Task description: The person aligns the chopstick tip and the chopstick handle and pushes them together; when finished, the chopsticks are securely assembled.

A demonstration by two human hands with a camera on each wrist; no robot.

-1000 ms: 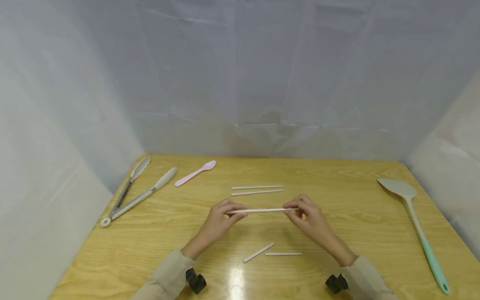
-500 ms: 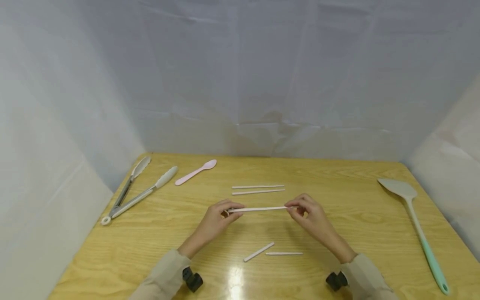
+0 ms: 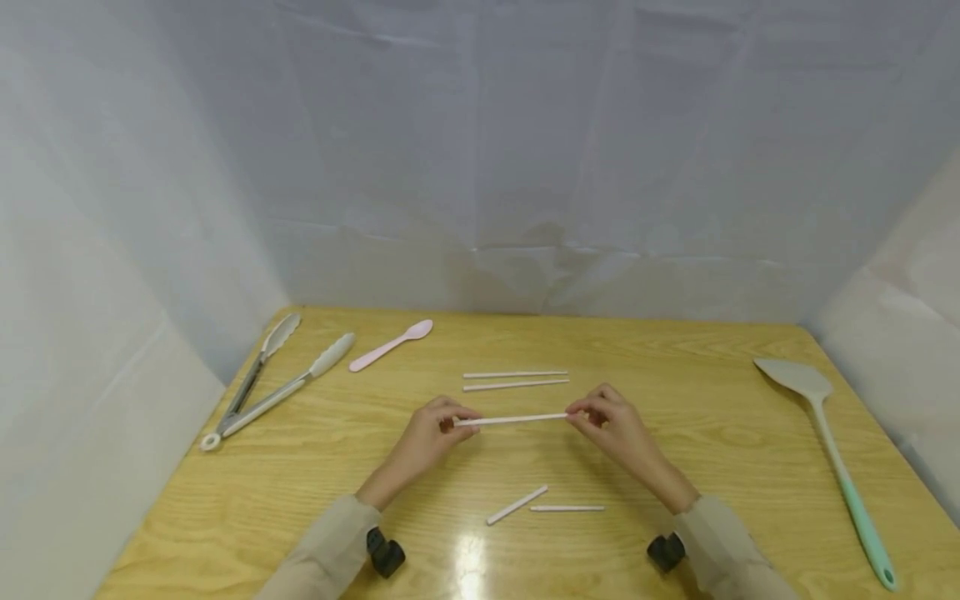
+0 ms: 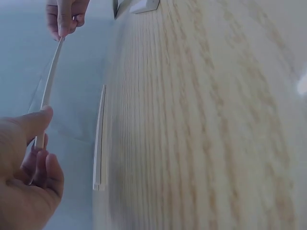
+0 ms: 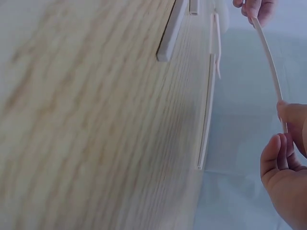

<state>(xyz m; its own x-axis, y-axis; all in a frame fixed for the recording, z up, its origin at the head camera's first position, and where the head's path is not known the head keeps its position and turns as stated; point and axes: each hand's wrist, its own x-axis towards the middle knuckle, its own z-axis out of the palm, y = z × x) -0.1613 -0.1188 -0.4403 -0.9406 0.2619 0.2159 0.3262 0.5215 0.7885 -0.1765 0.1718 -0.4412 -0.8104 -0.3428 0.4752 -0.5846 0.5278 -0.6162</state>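
A pale chopstick (image 3: pixel 521 418) is held level above the table, roughly left to right. My left hand (image 3: pixel 431 433) pinches its left end between thumb and fingers. The right hand (image 3: pixel 618 429) pinches the other end. Both grips also show in the left wrist view, where the left thumb lies over the chopstick (image 4: pixel 52 79), and in the right wrist view, where the chopstick (image 5: pixel 269 60) looks slightly curved. Behind the hands lie two similar thin chopsticks (image 3: pixel 516 385), side by side. In front are two shorter pale sticks (image 3: pixel 517 505), one slanted and one level.
Open metal tongs (image 3: pixel 258 400) lie at the left edge of the wooden table (image 3: pixel 300 517), with a pink spoon (image 3: pixel 392 346) beside them. A turner with a green handle (image 3: pixel 832 450) lies along the right side. Pale sheeting (image 3: pixel 525 167) hangs around the table.
Both hands shift slightly left and keep hold of the chopstick. The right fingers now sit nearer its right tip, with less of it passing behind them. The things on the table stay put.
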